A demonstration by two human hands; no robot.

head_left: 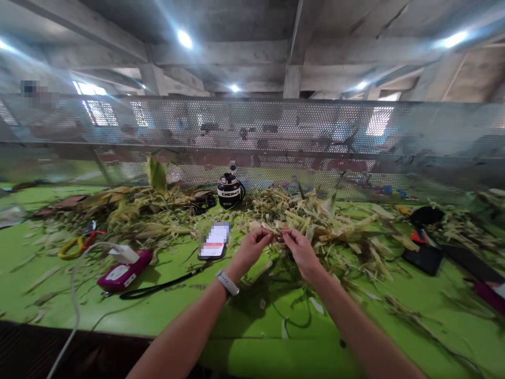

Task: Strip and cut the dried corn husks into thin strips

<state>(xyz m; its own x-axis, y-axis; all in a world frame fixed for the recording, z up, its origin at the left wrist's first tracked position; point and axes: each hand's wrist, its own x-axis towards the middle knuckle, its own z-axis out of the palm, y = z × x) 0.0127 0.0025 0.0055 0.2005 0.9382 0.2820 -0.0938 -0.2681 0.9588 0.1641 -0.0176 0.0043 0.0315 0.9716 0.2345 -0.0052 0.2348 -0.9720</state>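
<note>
My left hand, with a pale watch on its wrist, is closed in a pinch over the green table. Facing it across a small gap, my right hand pinches too, fingertips pressed together. Whatever lies between the fingers is too small and blurred to name. Just beyond both hands spreads a heap of dry, torn corn husks, with shreds scattered beneath them. To the left of my left hand lies a phone with its screen lit.
A magenta device with a white cable and a black strap lies left. Yellow-and-red handles rest behind it. A dark round container stands before the perforated metal screen. Another husk heap and a black flat object flank the middle.
</note>
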